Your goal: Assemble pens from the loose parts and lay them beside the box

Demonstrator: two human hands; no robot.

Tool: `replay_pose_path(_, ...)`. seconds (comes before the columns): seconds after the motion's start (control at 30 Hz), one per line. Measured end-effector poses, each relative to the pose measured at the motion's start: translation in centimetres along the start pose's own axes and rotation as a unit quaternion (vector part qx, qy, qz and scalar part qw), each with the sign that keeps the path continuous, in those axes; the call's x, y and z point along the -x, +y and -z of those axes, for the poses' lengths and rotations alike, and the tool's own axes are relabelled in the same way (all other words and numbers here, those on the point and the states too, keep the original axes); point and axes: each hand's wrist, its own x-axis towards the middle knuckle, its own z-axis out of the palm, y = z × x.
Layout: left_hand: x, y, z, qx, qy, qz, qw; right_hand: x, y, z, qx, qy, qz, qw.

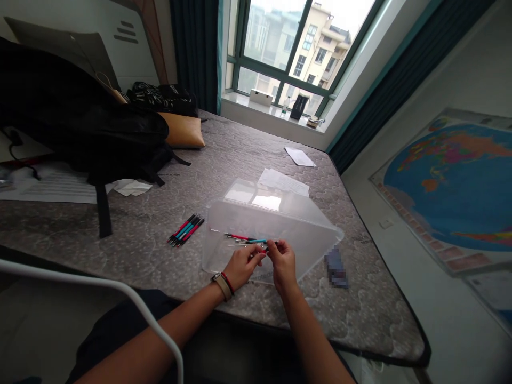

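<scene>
A translucent plastic box point(276, 226) lies on its side with its opening toward me. At that opening, my left hand point(242, 264) and my right hand point(285, 261) meet, fingertips pinched together. Between them is a small red and black piece that looks like part of a pen point(264, 249), mostly covered by my fingers. Just beyond my fingertips, a red and black pen point(239, 236) and a teal pen point(256, 241) lie inside the box, among small metallic pieces. Left of the box, several red, teal and black pens point(186, 229) rest side by side.
Papers point(285, 181) lie behind the box on the grey quilted surface point(240, 144). A black backpack point(80, 117) and a tan pouch point(184, 130) sit at the left. A blurred packet point(336, 266) lies right of the box. A white curved tube point(120, 288) crosses the lower left.
</scene>
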Motion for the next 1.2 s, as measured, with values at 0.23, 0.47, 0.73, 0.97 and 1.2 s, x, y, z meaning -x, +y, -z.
replay_pose_path(0.23, -0.9, -1.4, -0.3, 0.047, 0.011, 0.044, 0.998, 0.2, -1.3, 0.1, -0.098, -0.078, -0.071, 0.99)
replay_pose_path(0.47, -0.4, -1.7, -0.3, 0.033, -0.01, 0.027, 0.999, -0.4, 0.3, 1.0, -0.034, -0.048, -0.053, 0.997)
replay_pose_path(0.73, 2.1, -1.7, -1.6, -0.032, -0.011, -0.002, 0.999, 2.1, 1.9, 2.0, 0.041, -0.014, 0.008, 0.999)
replay_pose_path(0.97, 4.9, -0.5, -0.8, -0.023, 0.0, -0.018, 1.0, 7.7, 0.4, 3.0, -0.07, -0.11, -0.088, 0.988)
replay_pose_path(1.2, 10.1, 0.0, -1.4, -0.036, -0.011, 0.001, 0.999, 11.1, 1.4, 4.1, -0.006, -0.112, -0.064, 0.992)
